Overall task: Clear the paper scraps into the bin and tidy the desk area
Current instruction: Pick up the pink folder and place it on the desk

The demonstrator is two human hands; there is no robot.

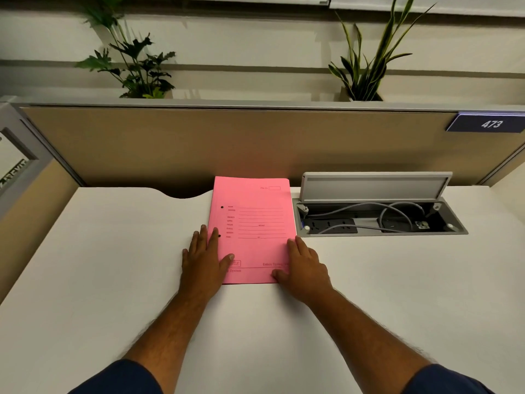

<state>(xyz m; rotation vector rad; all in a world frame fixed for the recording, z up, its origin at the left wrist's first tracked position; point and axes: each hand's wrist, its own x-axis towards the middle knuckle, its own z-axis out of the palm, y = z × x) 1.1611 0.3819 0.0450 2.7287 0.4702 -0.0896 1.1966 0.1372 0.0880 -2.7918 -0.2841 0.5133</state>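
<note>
Head view. I am looking down at a white desk [113, 280] with a pink folder [255, 223] lying flat near the far edge, its top just beside the tan partition [199, 143]. I am resting my left hand [203, 258] flat on the folder's left edge, fingers straight, thumb lying on the cover. I am resting my right hand [304, 267] flat on its near right corner, fingers extended. Neither hand is gripping anything; both are pressing lightly from above.

Handling, as I judge it: the folder is thin card, light, fairly stiff yet bendable, and liable to slide on the smooth desktop. I am advising a hold along both long edges, or a thumb slipped under the near edge to lift it.

Containers: to the right of the folder, a recessed cable box [380, 220] is standing open, its lid [375, 184] tilted up at the far side. Inside I am seeing grey cables and power sockets. No bin and no paper scraps are showing.
</note>
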